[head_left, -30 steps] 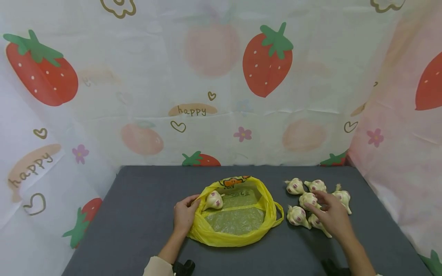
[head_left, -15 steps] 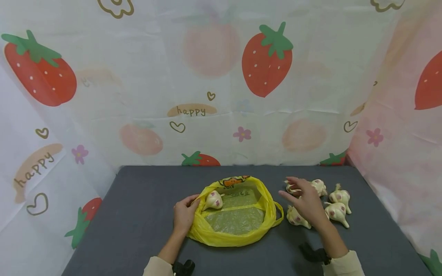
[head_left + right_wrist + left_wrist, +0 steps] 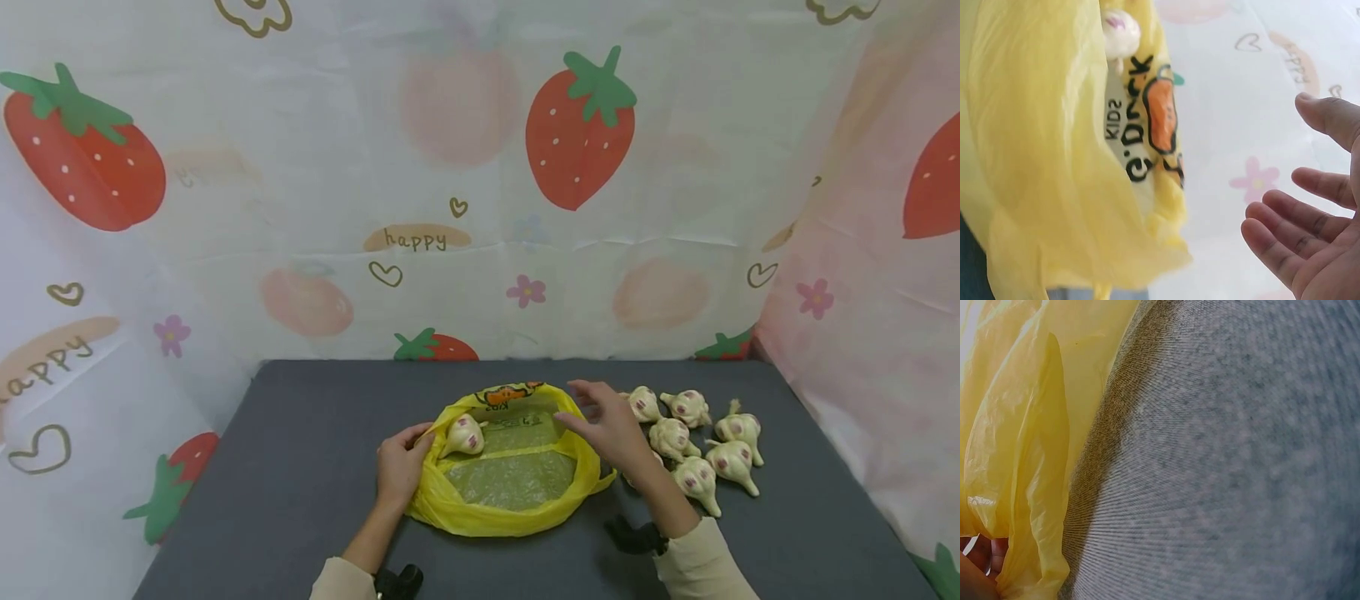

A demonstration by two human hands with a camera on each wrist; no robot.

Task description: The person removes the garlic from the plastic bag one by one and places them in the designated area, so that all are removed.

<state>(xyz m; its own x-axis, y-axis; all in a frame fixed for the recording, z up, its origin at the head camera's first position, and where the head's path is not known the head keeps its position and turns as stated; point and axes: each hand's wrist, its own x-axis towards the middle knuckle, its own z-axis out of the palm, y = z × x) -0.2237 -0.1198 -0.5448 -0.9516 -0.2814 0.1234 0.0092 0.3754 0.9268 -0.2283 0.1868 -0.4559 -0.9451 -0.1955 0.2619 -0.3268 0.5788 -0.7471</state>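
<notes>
A yellow plastic bag (image 3: 495, 523) stands mouth-up on the dark table, with one garlic bulb (image 3: 465, 435) inside at its left. My left hand (image 3: 401, 468) pinches the bag's left rim; the left wrist view shows only a bit of that hand (image 3: 979, 569) at the yellow plastic (image 3: 1029, 425). At the bag's right rim hovers my right hand (image 3: 611, 425), holding nothing. The right wrist view shows this hand (image 3: 1310, 244) with fingers spread, apart from the printed bag (image 3: 1041, 144). Several garlic bulbs (image 3: 670, 438) lie to the right, one partly hidden behind my right forearm.
The dark table (image 3: 315, 467) ends at the back against a white cloth (image 3: 330, 167) printed with strawberries. Cloth also hangs along the left and right sides. A bag handle loop (image 3: 603, 482) sticks out toward the garlic.
My right hand has moved left from over the garlic bulbs to the bag's right rim, uncovering bulbs. My left hand keeps its place on the bag.
</notes>
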